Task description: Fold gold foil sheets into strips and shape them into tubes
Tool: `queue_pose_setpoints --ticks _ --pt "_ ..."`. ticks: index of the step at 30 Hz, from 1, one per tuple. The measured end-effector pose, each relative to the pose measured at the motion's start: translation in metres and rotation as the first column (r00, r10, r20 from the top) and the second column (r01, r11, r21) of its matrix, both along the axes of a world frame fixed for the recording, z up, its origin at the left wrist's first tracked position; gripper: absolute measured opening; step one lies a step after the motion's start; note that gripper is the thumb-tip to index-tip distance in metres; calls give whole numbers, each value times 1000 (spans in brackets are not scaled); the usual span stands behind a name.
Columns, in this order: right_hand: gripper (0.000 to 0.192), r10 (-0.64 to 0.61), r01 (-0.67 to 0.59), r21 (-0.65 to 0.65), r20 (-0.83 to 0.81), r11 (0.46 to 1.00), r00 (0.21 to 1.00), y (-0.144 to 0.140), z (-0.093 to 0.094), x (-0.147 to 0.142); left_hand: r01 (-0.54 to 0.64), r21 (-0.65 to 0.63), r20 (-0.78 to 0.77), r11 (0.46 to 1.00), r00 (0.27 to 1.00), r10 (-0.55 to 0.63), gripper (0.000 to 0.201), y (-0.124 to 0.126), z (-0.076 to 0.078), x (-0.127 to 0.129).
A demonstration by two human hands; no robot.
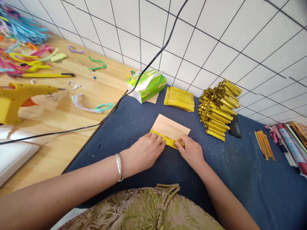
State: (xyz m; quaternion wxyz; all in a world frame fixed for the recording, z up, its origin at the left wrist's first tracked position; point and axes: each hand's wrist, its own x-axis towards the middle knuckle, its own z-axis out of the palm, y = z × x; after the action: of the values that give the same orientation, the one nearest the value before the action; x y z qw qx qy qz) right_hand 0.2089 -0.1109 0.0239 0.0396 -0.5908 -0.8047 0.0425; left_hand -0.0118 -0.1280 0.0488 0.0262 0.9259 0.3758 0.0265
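Observation:
A sheet of gold paper (170,129) lies pale side up on the dark blue cloth (134,127) in front of me. Its near edge is folded over, showing a gold strip. My left hand (144,152) presses the left part of that folded edge with its fingertips. My right hand (190,150) pinches the right part of the same edge. A silver bangle (118,167) sits on my left wrist.
A flat stack of gold sheets (179,99) and a tall pile of folded gold pieces (219,107) lie behind the sheet. A green tissue pack (146,85), a black cable (115,108), a yellow glue gun (16,99), colourful pipe cleaners (26,48) and a phone (235,127) are around.

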Motion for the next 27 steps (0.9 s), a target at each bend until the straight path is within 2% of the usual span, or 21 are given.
queue_pose_setpoints --ticks 3,6,10,12,15,23,27 --pt "15 30 -33 97 36 995 999 -4 8 -3 -30 13 9 999 999 30 29 -4 -3 2" --pt "17 140 -157 188 99 970 985 -10 15 -9 -21 15 12 1000 1000 21 34 -3 -2 1" --pt "29 395 -412 167 126 896 910 -22 10 -20 -15 9 23 1000 1000 15 36 -1 0 -1" --pt "33 447 -461 169 115 871 887 -29 4 -22 -20 -2 35 1000 999 20 37 -2 -1 -1" --pt "36 424 -433 161 88 887 901 -37 -2 -20 -26 -13 48 1000 999 26 38 -3 -3 -3" --pt "37 302 -307 164 55 938 952 -57 0 12 -74 8 27 997 997 73 47 -12 -10 -12" --pt "39 268 -274 151 59 950 962 -63 -3 19 -129 33 11 991 992 129 51 -18 -15 -21"
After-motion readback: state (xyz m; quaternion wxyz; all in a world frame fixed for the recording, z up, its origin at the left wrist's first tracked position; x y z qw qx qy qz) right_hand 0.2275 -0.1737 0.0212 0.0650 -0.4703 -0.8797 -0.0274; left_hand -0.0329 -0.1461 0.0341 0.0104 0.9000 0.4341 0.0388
